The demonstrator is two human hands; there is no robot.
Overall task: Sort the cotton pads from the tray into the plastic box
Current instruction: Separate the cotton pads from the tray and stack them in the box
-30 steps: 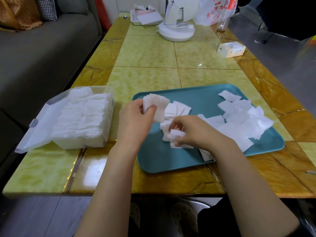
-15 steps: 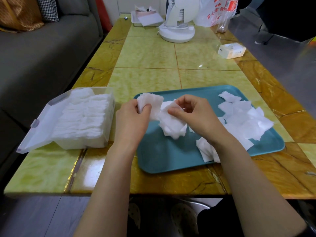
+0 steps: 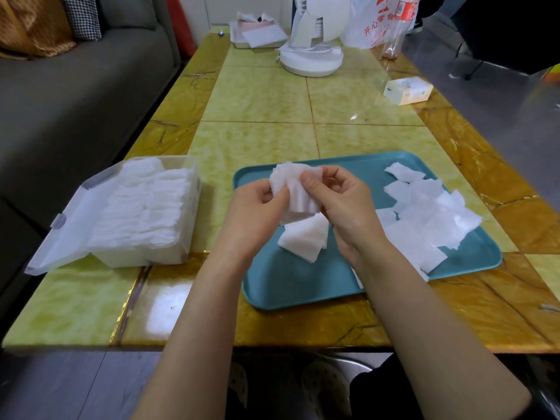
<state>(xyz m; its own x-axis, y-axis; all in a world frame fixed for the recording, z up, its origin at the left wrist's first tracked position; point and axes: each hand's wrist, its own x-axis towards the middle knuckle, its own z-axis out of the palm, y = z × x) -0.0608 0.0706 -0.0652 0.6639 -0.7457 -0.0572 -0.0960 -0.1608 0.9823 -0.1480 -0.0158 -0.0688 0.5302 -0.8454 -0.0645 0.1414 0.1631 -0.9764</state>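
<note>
- cotton pads (image 3: 298, 189), white and square, are gathered into a small stack held between both hands just above the far left part of the teal plastic tray (image 3: 288, 286).
- left hand (image 3: 257, 204) grips the stack's left edge, with the thumb on the near face and the fingers curled behind it.
- right hand (image 3: 342, 204) pinches the stack's right side, with the thumb pressed on the front and the other fingers bent round the back.
- smaller bunch of pads (image 3: 304, 239) lies on the tray right below the hands; i cannot tell if it touches the held stack.
- loose pads (image 3: 430, 213) lie scattered and overlapping across the tray's right half.
- clear plastic box (image 3: 151, 259) stands left of the tray, apart from it, with its lid (image 3: 69, 225) hinged open to the left. the box is packed with rows of pads (image 3: 145, 207) standing on edge.
- yellow-green and amber marbled table (image 3: 257, 98) bears both tray and box near its front edge.
- white round fan base (image 3: 310, 59) sits at the far end, with a white plastic bag with red print (image 3: 372, 22) to its right.
- small white carton (image 3: 407, 90) rests near the table's right edge.
- grey sofa (image 3: 75, 95) runs along the table's left side.
</note>
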